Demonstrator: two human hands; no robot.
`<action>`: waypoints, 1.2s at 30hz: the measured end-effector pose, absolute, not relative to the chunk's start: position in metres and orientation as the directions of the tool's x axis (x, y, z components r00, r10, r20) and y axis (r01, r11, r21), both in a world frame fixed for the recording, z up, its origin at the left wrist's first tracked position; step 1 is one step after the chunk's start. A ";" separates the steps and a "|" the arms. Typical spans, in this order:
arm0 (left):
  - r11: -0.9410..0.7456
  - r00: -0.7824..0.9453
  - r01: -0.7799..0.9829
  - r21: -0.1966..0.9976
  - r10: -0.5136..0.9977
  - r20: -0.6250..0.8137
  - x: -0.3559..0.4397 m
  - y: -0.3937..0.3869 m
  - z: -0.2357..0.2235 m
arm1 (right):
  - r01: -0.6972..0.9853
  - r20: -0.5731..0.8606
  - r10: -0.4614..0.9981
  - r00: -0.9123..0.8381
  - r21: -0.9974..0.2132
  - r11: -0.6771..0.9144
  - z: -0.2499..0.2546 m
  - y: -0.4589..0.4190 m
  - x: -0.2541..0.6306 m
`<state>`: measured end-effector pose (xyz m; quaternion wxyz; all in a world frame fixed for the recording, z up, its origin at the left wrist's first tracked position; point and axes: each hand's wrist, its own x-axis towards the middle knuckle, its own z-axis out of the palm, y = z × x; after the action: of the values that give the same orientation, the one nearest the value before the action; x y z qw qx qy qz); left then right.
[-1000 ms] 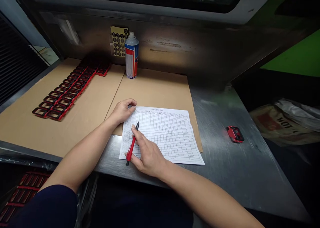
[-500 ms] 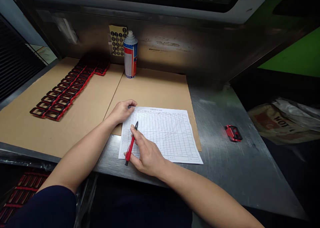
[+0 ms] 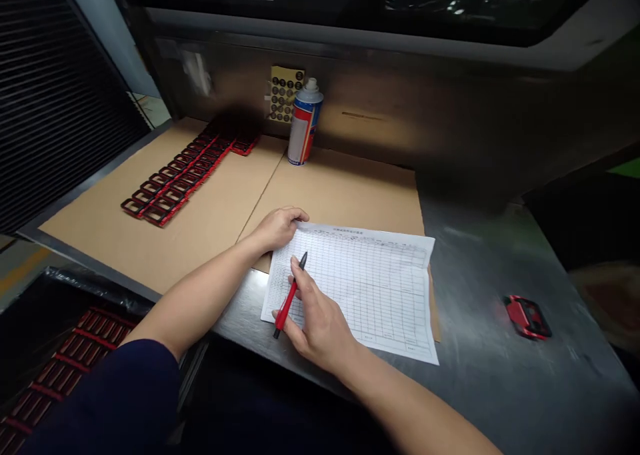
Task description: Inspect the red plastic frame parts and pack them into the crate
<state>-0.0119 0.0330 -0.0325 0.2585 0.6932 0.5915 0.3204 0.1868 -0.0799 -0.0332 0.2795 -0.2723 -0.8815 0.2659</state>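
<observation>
Left hand [image 3: 280, 228] flat on the far-left corner of the printed grid form [image 3: 380, 288], fingers slightly spread, holding nothing. Right hand [image 3: 320, 322] closed narrow around the barrel of a red pen [image 3: 289, 302], just over the form's left columns. Long axis slanted, black end pointing far and right, lower end near and left. Beneath the form, cardboard sheets [image 3: 350, 195] and a steel bench top [image 3: 475, 275]. Farther left, rows of red-and-black frames [image 3: 170, 178]; far, an upright aerosol can [image 3: 305, 125]; right, a small red part [image 3: 527, 316].
</observation>
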 end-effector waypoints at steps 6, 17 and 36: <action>-0.170 0.118 0.681 0.713 0.985 0.123 -0.008 0.031 -0.032 | 0.344 0.370 0.616 -0.696 -0.581 0.738 -0.037 -0.080 0.188; -0.185 0.137 0.682 0.707 0.983 0.125 -0.009 0.030 -0.034 | 0.366 0.360 0.623 -0.694 -0.569 0.736 -0.041 -0.082 0.188; -0.168 0.130 0.675 0.719 0.986 0.108 -0.021 0.030 -0.027 | 0.372 0.371 0.612 -0.698 -0.543 0.753 -0.036 -0.081 0.186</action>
<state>-0.0209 0.0296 -0.0267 0.2622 0.7045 0.5892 0.2962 0.1859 -0.0810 -0.0364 0.2746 -0.2749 -0.8950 0.2189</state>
